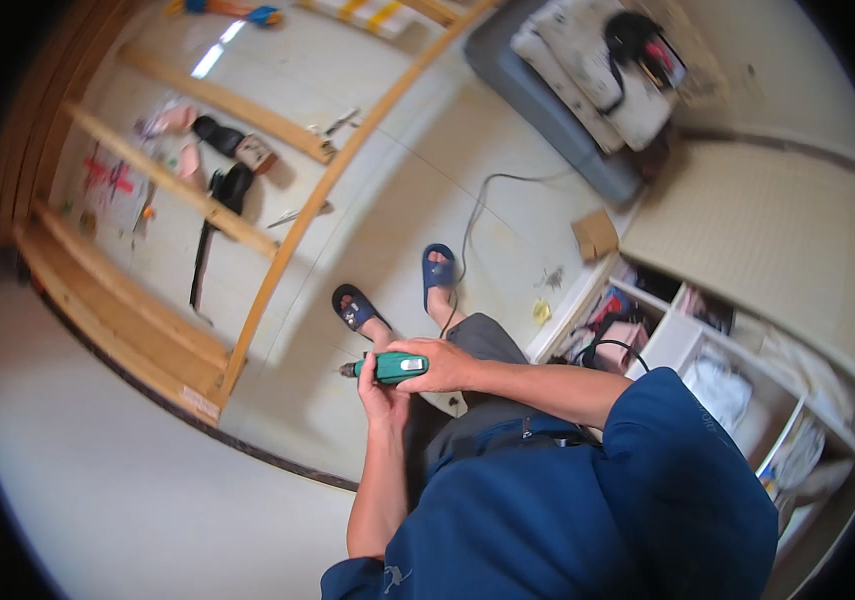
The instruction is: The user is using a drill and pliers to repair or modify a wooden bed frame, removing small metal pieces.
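Note:
A green corded-looking drill (391, 369) is held level in front of my waist, its dark chuck (349, 370) pointing left. My left hand (384, 398) grips the drill body just behind the chuck, thumb and fingers on either side. Around the drill's rear end my right hand (445, 366) is closed; its palm hides the handle. A thin bit seems to stick out of the chuck, too small to make out well. Below, a dark power cord (475, 207) runs past my right slipper across the floor; whether it joins the drill is hidden.
Left of my feet lies a wooden frame (320, 190) with slats, tools and a black strap inside it. Open white drawers (677, 345) with clutter stand at the right. Beyond are a small cardboard box (596, 235) and a grey bin-like object (551, 95) with stacked boards.

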Demonstrator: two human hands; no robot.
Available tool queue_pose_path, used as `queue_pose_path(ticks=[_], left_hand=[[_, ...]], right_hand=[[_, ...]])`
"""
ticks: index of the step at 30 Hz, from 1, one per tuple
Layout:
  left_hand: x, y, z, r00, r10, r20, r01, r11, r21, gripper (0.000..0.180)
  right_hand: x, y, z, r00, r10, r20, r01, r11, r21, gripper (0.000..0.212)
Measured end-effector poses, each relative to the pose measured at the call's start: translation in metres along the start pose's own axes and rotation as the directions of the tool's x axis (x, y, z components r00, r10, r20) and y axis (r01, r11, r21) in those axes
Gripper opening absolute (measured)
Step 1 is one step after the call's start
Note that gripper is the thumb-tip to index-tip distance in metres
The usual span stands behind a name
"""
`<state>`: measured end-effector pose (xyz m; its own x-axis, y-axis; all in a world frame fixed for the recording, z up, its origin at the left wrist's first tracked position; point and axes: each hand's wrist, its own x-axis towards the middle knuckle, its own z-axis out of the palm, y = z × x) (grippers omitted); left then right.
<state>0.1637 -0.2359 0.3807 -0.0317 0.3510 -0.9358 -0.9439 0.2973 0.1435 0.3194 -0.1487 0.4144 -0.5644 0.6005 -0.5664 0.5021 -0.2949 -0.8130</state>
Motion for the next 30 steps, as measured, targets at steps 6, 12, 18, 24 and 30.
queue_pose_path(ticks=[6,12,18,24,30], left_hand=[[-0.008,0.033,-0.012,0.991,-0.126,0.039,0.112,0.959,0.261,0.044],[-0.001,0.055,0.026,0.978,-0.172,0.116,0.113,0.911,0.397,0.037],[0.001,0.041,0.081,0.93,-0.266,0.252,0.108,0.857,0.504,0.046],[0.012,0.009,0.094,0.917,-0.361,0.172,0.182,0.76,0.624,0.059],[0.032,0.019,0.084,0.985,-0.171,-0.003,0.135,0.765,0.63,0.041]], right_hand=[[-0.012,0.015,0.041,1.0,0.0,-0.01,0.001,0.993,0.116,0.095],[-0.012,0.008,0.036,0.967,-0.128,-0.219,0.162,0.976,0.144,0.092],[-0.021,-0.001,-0.011,0.888,-0.129,-0.442,0.16,0.987,0.032,0.08],[-0.024,0.028,-0.083,0.784,0.012,-0.62,0.031,0.998,0.058,0.068],[-0.032,0.065,-0.168,0.74,0.201,-0.642,-0.216,0.975,0.056,0.073]])
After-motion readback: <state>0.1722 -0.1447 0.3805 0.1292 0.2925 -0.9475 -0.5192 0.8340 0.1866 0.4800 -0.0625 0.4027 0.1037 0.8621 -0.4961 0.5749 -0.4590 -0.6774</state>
